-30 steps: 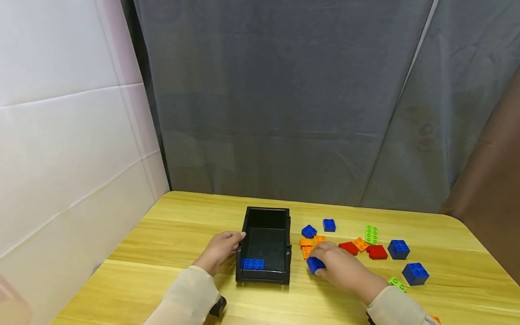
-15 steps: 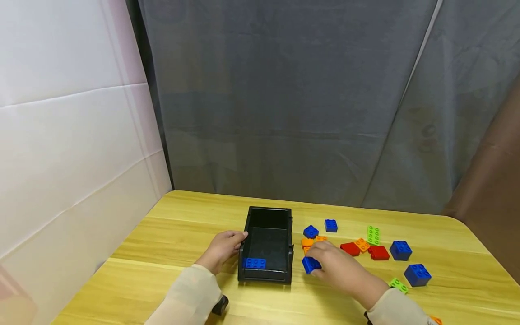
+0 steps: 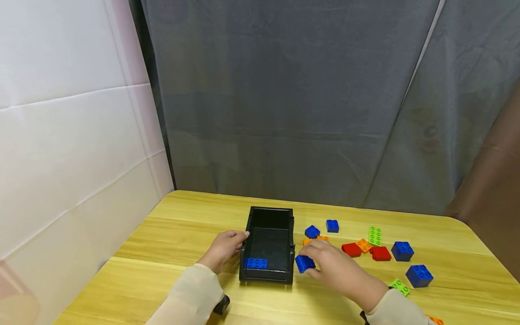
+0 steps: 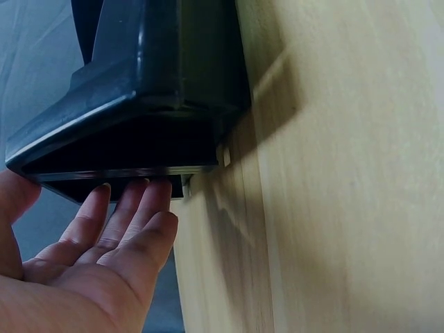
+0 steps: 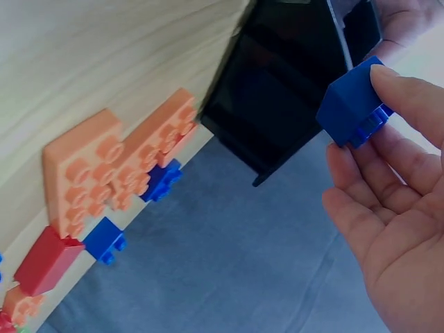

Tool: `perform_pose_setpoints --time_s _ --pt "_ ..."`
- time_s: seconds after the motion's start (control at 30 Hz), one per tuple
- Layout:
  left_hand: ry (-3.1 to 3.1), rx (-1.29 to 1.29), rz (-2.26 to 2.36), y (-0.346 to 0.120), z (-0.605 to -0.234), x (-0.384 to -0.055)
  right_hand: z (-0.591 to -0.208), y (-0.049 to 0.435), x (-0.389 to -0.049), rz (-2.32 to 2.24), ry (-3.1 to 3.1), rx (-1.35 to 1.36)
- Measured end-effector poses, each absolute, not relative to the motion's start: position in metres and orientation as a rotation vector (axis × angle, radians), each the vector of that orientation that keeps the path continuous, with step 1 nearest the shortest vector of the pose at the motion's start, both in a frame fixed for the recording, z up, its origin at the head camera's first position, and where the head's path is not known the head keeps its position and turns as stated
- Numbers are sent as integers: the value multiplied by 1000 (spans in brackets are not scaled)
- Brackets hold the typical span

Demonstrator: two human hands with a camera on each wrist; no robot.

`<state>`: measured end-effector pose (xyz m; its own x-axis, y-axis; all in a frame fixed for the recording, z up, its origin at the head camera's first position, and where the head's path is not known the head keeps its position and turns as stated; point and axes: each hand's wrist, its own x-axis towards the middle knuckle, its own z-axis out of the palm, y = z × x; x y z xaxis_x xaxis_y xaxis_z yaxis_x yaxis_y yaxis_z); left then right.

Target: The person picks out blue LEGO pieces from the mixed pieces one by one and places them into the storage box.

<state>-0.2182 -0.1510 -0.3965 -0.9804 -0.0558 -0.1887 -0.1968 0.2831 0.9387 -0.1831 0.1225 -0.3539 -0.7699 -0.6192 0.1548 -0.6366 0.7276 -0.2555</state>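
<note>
My right hand (image 3: 329,264) pinches a blue toy brick (image 5: 354,100) between thumb and fingertips, just beside the right wall of a black plastic bin (image 3: 270,276). The brick is tilted, its studs turned toward the fingers in the right wrist view. At the bin's left side, my left hand (image 3: 224,247) holds the wall, thumb over the rim and fingers (image 4: 142,208) against the lip from below. Inside the bin, near its front wall, lies a flat blue brick (image 3: 256,263) with its studs up.
Orange bricks (image 5: 83,166) lie just right of the bin, partly behind my right hand. Farther right are red bricks (image 3: 380,253), large blue bricks (image 3: 419,276) and green bricks (image 3: 375,235). Two blue bricks (image 3: 312,232) sit toward the back. A grey curtain (image 3: 268,113) hangs behind the wooden table (image 3: 195,212).
My right hand has carried the blue brick left, from beside the orange bricks to the bin's right wall. The left hand keeps its hold on the bin. The head view has shifted slightly.
</note>
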Motion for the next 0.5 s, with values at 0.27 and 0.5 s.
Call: perform_pose_setpoints --time_s 0.27,0.5 --pt "2427 -227 1805 -151 -394 -218 -345 117 -182 472 -2876 1049" --pt "2420 -242 1809 -150 -395 -219 -340 109 -180 467 -2867 1095"
